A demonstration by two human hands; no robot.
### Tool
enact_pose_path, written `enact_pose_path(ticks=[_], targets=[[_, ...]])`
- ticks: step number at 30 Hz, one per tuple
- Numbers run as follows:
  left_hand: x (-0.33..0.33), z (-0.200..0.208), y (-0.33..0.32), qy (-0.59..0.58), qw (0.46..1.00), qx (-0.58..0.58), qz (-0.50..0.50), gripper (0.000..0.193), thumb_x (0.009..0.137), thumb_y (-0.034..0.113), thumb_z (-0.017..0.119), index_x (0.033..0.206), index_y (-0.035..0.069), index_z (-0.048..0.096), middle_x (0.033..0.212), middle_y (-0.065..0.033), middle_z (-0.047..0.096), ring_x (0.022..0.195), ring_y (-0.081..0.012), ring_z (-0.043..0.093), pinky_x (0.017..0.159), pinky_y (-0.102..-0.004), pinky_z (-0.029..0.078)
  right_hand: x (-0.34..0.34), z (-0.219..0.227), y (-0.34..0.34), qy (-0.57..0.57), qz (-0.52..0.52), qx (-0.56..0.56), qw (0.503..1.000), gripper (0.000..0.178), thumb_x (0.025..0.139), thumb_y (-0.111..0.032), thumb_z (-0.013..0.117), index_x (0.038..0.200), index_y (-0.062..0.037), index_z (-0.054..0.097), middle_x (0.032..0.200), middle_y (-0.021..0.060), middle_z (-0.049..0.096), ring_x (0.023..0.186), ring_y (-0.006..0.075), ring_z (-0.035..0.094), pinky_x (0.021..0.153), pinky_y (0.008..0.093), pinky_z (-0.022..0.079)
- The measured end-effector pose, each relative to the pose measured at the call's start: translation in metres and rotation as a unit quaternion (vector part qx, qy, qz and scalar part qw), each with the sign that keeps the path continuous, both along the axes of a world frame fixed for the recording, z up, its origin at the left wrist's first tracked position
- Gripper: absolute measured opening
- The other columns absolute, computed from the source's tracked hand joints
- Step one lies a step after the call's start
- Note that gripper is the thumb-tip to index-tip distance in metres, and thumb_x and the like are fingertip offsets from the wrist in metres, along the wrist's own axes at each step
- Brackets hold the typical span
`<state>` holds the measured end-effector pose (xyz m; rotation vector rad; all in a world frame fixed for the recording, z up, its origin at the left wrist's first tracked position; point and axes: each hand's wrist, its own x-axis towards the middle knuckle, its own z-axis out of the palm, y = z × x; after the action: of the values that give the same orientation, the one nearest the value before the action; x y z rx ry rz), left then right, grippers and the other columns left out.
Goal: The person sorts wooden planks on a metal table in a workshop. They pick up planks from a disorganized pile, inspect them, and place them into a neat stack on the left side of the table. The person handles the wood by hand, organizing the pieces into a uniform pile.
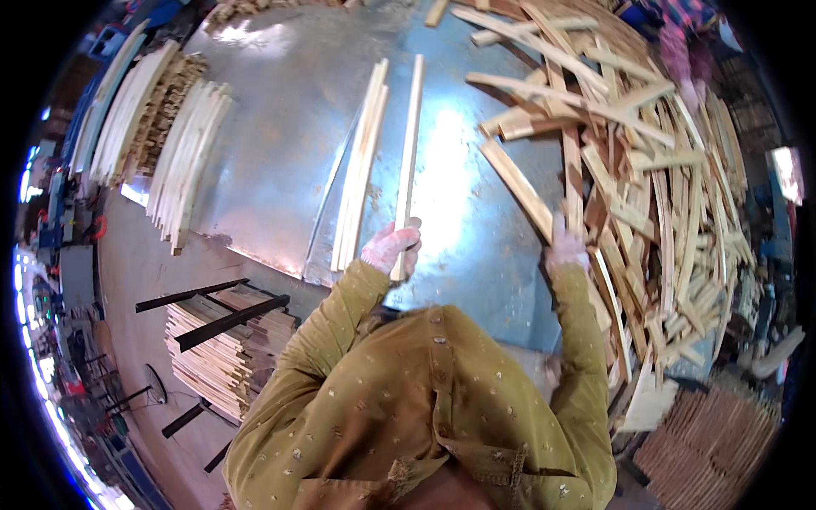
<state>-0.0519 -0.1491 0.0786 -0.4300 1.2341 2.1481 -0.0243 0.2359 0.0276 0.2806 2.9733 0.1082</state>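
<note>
My left hand (393,247), in a pale pinkish glove, is closed round the near end of a long, light wooden strip (410,144) that points away from me over the metal table. Left of it, a few similar strips (360,170) lie side by side. On the right, my gloved right hand (568,247) is at the edge of a jumbled pile of wooden strips (633,183). Its fingers close on the near end of a brownish wooden strip (573,174); the palm side is hidden.
The shiny metal table (272,127) spreads ahead. Neat strip stacks (183,161) stand at its left edge. Below left, more strips (208,348) sit on a rack with dark bars (234,321). Another person's arm (680,55) reaches in at far right; a brown stack (710,442) stands lower right.
</note>
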Motion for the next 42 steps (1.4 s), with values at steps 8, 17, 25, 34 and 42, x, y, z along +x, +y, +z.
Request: enact_pose_path(ticks=[8, 17, 25, 34, 42], targets=[[-0.068, 0.006, -0.099, 0.233, 0.873, -0.413, 0.113, 0.055, 0.090, 0.025, 0.066, 0.137, 0.002, 0.050, 0.116, -0.0169, 0.065, 0.106, -0.0260, 0.061, 0.094, -0.0318, 0.047, -0.013, -0.006, 0.001, -0.069, -0.064, -0.506, 0.857, 0.057, 0.086, -0.013, 0.062, 0.141, -0.0077, 0.046, 0.077, 0.0059, 0.061, 0.065, 0.0163, 0.059, 0.053, 0.0337, 0.048], [-0.071, -0.032, -0.157, -0.024, 0.730, -0.676, -0.096, 0.062, 0.086, 0.031, 0.066, 0.138, 0.005, 0.046, 0.119, -0.0271, 0.063, 0.114, -0.0407, 0.061, 0.099, -0.0448, 0.047, 0.036, -0.018, -0.105, -0.028, -0.154, -0.663, 0.732, 0.039, 0.092, -0.017, 0.067, 0.127, -0.0018, 0.056, 0.085, 0.0009, 0.060, 0.070, 0.0086, 0.053, 0.060, 0.0246, 0.046], [-0.064, -0.046, -0.171, -0.036, 0.696, -0.708, -0.116, 0.049, 0.091, 0.042, 0.058, 0.122, 0.004, 0.052, 0.105, -0.0269, 0.067, 0.103, -0.0450, 0.063, 0.089, -0.0505, 0.050, 0.025, -0.018, -0.140, -0.028, -0.103, -0.505, 0.856, 0.049, 0.092, -0.026, 0.064, 0.134, -0.0039, 0.053, 0.100, 0.0175, 0.068, 0.092, 0.0281, 0.067, 0.082, 0.0371, 0.052], [-0.322, 0.020, -0.172, 0.127, 0.673, -0.727, -0.048, 0.043, 0.092, 0.040, 0.056, 0.123, 0.010, 0.057, 0.114, -0.0238, 0.064, 0.110, -0.0439, 0.060, 0.093, -0.0494, 0.048, -0.028, -0.020, -0.153, 0.038, -0.077, -0.503, 0.860, 0.046, 0.090, -0.018, 0.067, 0.132, -0.0042, 0.054, 0.099, 0.0122, 0.069, 0.086, 0.0211, 0.064, 0.079, 0.0325, 0.052], [-0.534, 0.018, -0.146, 0.112, 0.629, -0.761, -0.109, 0.044, 0.092, 0.036, 0.060, 0.125, 0.007, 0.057, 0.117, -0.0213, 0.065, 0.111, -0.0381, 0.061, 0.095, -0.0449, 0.048, -0.036, -0.074, -0.143, 0.013, -0.173, -0.558, 0.812, 0.043, 0.089, -0.009, 0.065, 0.129, -0.0015, 0.052, 0.089, 0.0066, 0.065, 0.073, 0.0137, 0.060, 0.066, 0.0285, 0.051]])
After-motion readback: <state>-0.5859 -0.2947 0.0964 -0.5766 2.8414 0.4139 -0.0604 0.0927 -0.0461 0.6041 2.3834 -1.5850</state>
